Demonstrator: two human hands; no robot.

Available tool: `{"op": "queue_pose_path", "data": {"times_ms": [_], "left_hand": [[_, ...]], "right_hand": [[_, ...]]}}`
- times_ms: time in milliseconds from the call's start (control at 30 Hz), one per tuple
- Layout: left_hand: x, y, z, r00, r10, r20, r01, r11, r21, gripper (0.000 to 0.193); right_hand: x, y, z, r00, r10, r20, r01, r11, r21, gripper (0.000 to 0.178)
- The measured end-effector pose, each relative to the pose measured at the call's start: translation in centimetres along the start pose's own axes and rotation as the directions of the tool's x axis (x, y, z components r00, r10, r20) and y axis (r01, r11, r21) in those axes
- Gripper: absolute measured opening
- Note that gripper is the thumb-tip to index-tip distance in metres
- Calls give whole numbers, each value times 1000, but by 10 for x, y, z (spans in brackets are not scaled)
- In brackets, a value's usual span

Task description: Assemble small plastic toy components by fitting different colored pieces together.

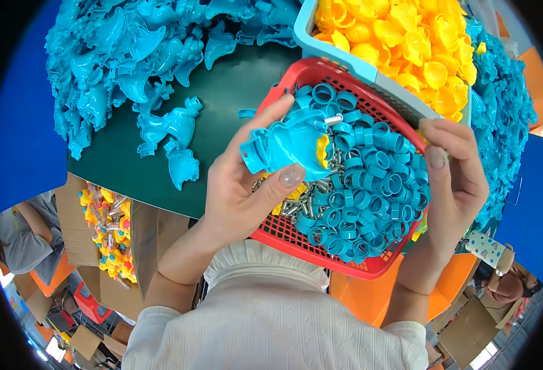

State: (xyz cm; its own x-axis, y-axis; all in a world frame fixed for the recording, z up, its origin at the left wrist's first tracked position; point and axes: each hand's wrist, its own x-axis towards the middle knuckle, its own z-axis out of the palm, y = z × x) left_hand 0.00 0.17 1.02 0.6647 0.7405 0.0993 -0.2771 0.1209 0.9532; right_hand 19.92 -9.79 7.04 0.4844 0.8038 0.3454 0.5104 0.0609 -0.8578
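Note:
My left hand point(247, 179) grips a glossy blue curved plastic shell point(290, 148) between thumb and fingers, over the left part of a red basket. A yellow jagged-edged piece point(323, 151) shows inside the shell's right end, and a small metal pin point(333, 119) sticks out at its upper right. By the basket's right rim, my right hand point(456, 166) is curled, thumb and fingertips close together; whatever they may hold is too small to make out. The red basket point(379, 268) contains many blue rings point(370, 179), metal pins point(308, 206) and a few yellow pieces.
A heap of blue shells point(117, 61) covers the table's far left, with loose shells point(176, 132) nearer. Behind the basket stands a light-blue bin point(339, 58) of yellow shells point(401, 43). Another blue heap point(500, 92) lies right. A cardboard box point(145, 228) of yellow toys sits lower left.

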Motion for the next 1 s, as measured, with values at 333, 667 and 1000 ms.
{"op": "queue_pose_path", "data": {"times_ms": [333,667,1000], "left_hand": [[-2,0,2,999,-39,-10,38,995,-95,49],[-4,-1,-2,1000,-11,-17,7,980,-200,50],[-4,0,1,999,14,-30,-19,982,-189,50]], "right_hand": [[78,30,0,965,-39,259,181,813,-553,17],[72,5,11,967,1,254,160,776,-610,18],[9,28,34,790,-94,606,528,607,-594,19]]}}
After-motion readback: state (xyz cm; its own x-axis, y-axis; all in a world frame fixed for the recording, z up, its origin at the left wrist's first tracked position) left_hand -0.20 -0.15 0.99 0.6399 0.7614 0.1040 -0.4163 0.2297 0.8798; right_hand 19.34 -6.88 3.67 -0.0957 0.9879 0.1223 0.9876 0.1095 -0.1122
